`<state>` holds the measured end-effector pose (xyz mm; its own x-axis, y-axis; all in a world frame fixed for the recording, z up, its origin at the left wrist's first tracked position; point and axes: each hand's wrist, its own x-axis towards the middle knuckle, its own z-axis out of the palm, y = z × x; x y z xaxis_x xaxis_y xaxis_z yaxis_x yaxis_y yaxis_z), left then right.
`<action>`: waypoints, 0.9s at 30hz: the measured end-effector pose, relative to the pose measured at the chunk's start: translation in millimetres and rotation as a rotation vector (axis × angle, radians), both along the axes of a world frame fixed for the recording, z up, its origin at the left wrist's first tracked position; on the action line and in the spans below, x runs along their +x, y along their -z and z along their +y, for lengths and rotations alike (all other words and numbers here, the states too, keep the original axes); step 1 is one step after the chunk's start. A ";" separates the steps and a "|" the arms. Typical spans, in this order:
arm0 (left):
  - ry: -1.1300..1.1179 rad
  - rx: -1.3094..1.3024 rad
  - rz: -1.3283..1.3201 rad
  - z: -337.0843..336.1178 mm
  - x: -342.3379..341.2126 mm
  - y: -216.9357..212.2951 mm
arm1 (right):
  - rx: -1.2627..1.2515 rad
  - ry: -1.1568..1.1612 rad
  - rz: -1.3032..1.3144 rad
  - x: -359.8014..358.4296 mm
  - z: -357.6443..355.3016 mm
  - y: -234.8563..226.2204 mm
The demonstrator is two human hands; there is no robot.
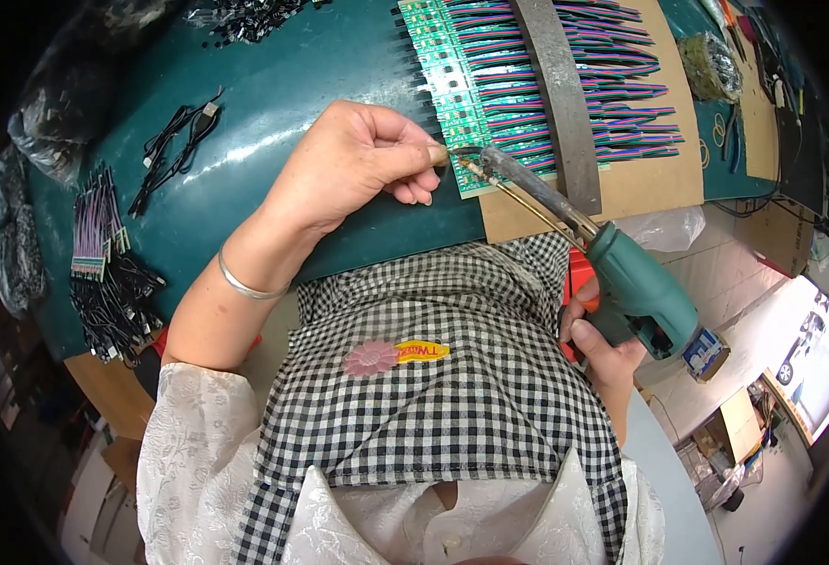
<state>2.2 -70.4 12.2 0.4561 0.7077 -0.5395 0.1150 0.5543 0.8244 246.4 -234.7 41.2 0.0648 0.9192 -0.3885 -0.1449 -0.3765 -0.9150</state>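
A panel of green circuit boards (450,85) lies on the bench, with rows of multicoloured wires (622,94) running off to its right. At the panel's near left corner, the thumb and forefinger of my left hand (363,160) are pinched together; what is between them is too small to make out. My right hand (608,353) is wrapped round the handle of a green soldering gun (645,282). Its long nozzle points up and left, with the tip at the panel's near edge, close to my left fingertips. Whether the tip touches the board cannot be told.
A grey metal bar (562,104) lies across the wires, on a cardboard sheet (674,184). On the green bench, a black USB cable (174,141) and a bundle of wired boards (99,235) lie to the left. Small black parts (254,19) are heaped at the far side.
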 end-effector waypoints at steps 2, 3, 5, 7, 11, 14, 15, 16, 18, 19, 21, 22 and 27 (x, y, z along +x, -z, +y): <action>-0.001 0.004 -0.003 -0.2 -0.6 1.1 | -0.004 -0.007 -0.008 0.2 1.0 1.7; 0.002 0.003 -0.001 -0.1 -0.6 1.4 | 0.026 -0.018 -0.029 0.8 0.9 2.5; 0.006 0.002 -0.002 0.4 -0.2 1.9 | 0.056 -0.029 -0.052 1.2 0.9 1.6; 0.000 0.001 -0.011 -0.2 -0.4 2.3 | 0.030 -0.037 -0.043 1.0 1.1 -1.0; -0.001 0.004 -0.012 -1.0 -0.5 3.0 | 0.022 -0.012 -0.062 -0.9 1.4 -0.2; -0.001 0.005 -0.009 -1.7 -1.3 4.0 | 0.082 -0.036 -0.014 0.5 1.1 1.2; 0.000 0.006 -0.007 -1.9 -1.3 3.8 | 0.087 -0.022 -0.016 1.1 -0.1 0.9; 0.001 0.006 -0.004 -2.0 -1.3 3.7 | 0.091 -0.008 -0.019 1.3 -1.2 0.7; -0.003 0.003 -0.006 -2.0 -1.2 2.1 | 0.084 0.041 0.023 0.8 -2.8 0.2; -0.008 0.001 -0.006 -1.8 -1.1 1.3 | 0.077 0.091 0.065 0.5 -3.0 -0.3; -0.005 0.002 -0.003 -1.1 -1.2 1.0 | 0.103 0.113 0.024 -0.9 1.9 -1.1; -0.003 0.002 0.001 -0.5 -1.2 1.0 | 0.128 0.134 -0.017 -1.5 4.4 -1.6; 0.007 0.014 0.002 2.8 2.2 1.7 | 0.181 0.177 0.059 1.4 8.6 -4.0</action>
<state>4.4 -67.6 10.5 0.4597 0.7120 -0.5308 0.1208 0.5420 0.8317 247.8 -226.1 45.3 0.2133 0.9504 -0.2263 -0.2487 -0.1712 -0.9533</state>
